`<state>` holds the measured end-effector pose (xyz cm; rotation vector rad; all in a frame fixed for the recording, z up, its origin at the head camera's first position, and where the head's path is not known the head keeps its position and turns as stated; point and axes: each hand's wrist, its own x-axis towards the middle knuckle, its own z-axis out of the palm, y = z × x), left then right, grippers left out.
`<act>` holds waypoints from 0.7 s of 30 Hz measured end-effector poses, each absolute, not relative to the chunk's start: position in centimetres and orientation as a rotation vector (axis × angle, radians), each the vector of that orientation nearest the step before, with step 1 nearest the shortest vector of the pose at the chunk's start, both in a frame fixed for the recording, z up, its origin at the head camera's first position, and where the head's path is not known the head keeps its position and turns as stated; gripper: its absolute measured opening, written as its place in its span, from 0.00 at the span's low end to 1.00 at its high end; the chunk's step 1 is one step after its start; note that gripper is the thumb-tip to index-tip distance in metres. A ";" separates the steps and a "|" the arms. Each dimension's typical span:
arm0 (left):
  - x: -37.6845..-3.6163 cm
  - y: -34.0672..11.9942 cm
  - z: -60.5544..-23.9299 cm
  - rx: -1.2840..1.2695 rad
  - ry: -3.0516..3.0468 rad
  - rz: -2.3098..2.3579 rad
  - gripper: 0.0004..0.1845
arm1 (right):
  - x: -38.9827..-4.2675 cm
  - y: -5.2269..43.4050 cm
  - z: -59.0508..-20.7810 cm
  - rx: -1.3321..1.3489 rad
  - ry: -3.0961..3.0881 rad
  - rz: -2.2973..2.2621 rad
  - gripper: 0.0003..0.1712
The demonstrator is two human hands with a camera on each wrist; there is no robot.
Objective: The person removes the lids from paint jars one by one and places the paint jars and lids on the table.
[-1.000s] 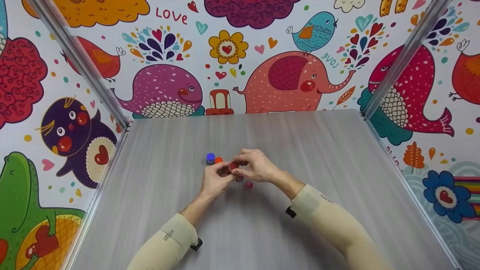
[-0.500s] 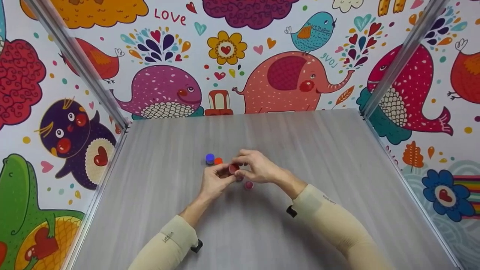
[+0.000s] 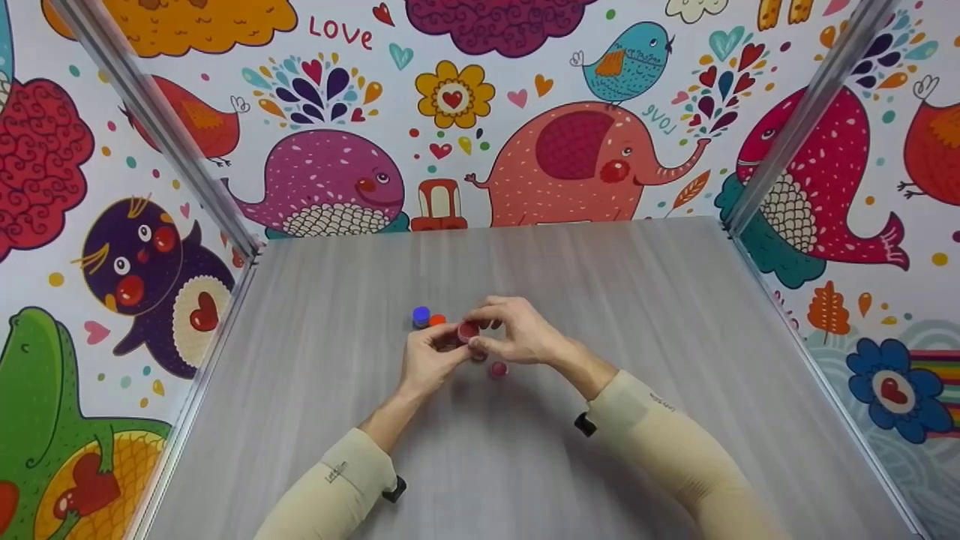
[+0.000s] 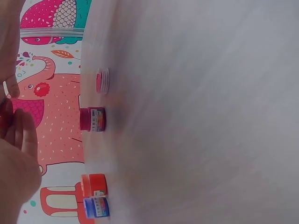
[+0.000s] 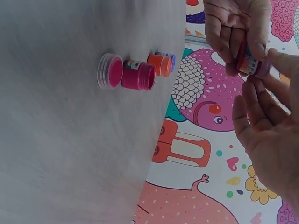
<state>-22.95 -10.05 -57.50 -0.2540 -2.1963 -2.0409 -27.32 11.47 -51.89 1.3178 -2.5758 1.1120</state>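
My left hand grips a small dark red paint jar by its labelled body, raised above the table. From the other side, the thumb and fingertips of my right hand pinch the jar's round end; whether a lid sits there is hidden by the fingers. Under the hands stands a magenta paint jar, mostly covered in the head view. A round lid with a clear ridged rim and pink inside lies close to it. Beyond the left fingers are an orange paint jar and a blue paint jar, side by side.
The grey wood-grain table is bounded by metal rails at left and right. Walls with printed cartoon animals rise behind it and along both sides.
Both hands keep their hold on the dark red jar and stay almost in place, with only slight finger and jar movement. The items on the table have not moved.
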 end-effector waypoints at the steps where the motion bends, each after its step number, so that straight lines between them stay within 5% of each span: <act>1: -23.0 -10.1 -57.4 -0.247 -2.197 -2.030 0.18 | -27.3 11.5 -51.9 1.286 -2.576 1.138 0.21; 21: -22.9 -9.7 -56.7 -0.304 -2.186 -2.040 0.16 | -26.8 11.2 -51.6 1.033 -2.567 1.302 0.17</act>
